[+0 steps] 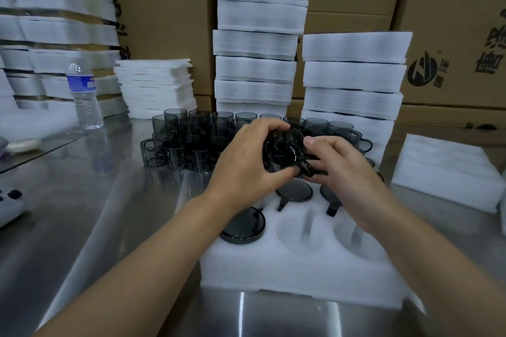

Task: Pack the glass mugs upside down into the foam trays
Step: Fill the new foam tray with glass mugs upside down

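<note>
Item: one smoky dark glass mug (284,152), tilted, held above the far row of the white moulded foam tray (287,268). My left hand (246,161) curls round its body. My right hand (339,164) grips at the handle, thumb on the rim.
In tray: three seated mugs (243,224), bases up.
Behind: clustered upright mugs (191,139) on the steel table (109,213).
Further back: stacked foam trays (257,44), clear plastic water bottle (83,90), brown cardboard boxes (169,22).

2 free pockets (298,230) nr tray (287,271) front

Glossy smoked-glass mugs (191,142); matt white foam tray (301,262); reflective brushed-steel table (109,200); cardboard boxes (451,22).
</note>
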{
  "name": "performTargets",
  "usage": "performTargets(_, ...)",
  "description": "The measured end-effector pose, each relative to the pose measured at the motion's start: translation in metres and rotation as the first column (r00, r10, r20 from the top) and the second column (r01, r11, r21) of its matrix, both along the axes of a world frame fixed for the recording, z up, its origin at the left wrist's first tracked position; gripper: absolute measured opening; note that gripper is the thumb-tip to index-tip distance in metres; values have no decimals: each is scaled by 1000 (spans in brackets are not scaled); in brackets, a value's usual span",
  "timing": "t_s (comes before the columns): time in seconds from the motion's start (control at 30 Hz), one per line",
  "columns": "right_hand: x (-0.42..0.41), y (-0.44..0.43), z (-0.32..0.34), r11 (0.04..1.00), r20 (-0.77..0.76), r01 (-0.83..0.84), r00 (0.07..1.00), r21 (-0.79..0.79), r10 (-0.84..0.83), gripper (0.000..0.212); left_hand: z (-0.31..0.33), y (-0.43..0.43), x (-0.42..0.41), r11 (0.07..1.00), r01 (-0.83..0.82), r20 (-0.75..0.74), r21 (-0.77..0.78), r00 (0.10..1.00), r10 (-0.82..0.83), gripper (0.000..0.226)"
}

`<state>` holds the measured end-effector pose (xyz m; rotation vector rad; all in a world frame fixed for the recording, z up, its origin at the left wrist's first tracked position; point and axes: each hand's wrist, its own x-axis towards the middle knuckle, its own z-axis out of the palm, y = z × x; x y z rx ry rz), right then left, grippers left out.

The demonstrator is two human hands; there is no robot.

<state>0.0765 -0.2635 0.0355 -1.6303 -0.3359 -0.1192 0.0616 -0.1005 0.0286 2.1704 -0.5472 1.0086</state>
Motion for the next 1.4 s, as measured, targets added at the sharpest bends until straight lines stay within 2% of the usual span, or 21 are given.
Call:
performTargets(0.13, 3, -2, -1, 998, -67, -43, 997, 49, 47, 51, 0, -1, -1, 998, -2, 55, 56, 998, -1, 60)
performTargets(0.3, 4, -1, -2, 975, -124, -107, 983, 194, 132, 37, 0, -1, -2, 997, 13, 75, 74, 997, -18, 60)
performTargets(0.47, 5, -2, 1, 972, -98, -28, 994, 235, 53, 43, -1, 1, 0, 996, 52, 24, 75, 998, -54, 66)
performTargets(0.57, 7, -6, 2, 978, -85, 68, 995, 199, -52, 53, -3, 1, 0, 992, 66, -11, 109, 998, -65, 67)
performTargets(0.7, 6, -8, 2, 983, -90, 103, 992, 152, -91, 64, -6, 1, 1, 987, 71, -24, 141, 997, -68, 66)
performTargets(0.83, 6, -8, 2, 984, -82, 86, 994, 155, -74, 59, -6, 2, 3, 986, 72, -28, 152, 997, -68, 67)
performTargets(1.0, 2, -6, 2, 990, -44, 19, 999, 139, -13, 76, -5, 2, 3, 982, 80, -41, 171, 996, -74, 72)
performTargets(1.13, 2, -5, 1, 993, -32, -27, 999, 116, 31, 79, -5, 3, 3, 971, 103, -51, 214, 994, -94, 80)
performTargets(1.23, 1, -3, 1, 993, -40, -72, 996, 96, 76, 77, -4, 2, 1, 964, 111, -44, 242, 994, -103, 77)
performTargets(1.4, 2, -2, 0, 992, -46, -76, 996, 100, 81, 53, -4, 1, 0, 963, 84, -23, 256, 996, -81, 65)
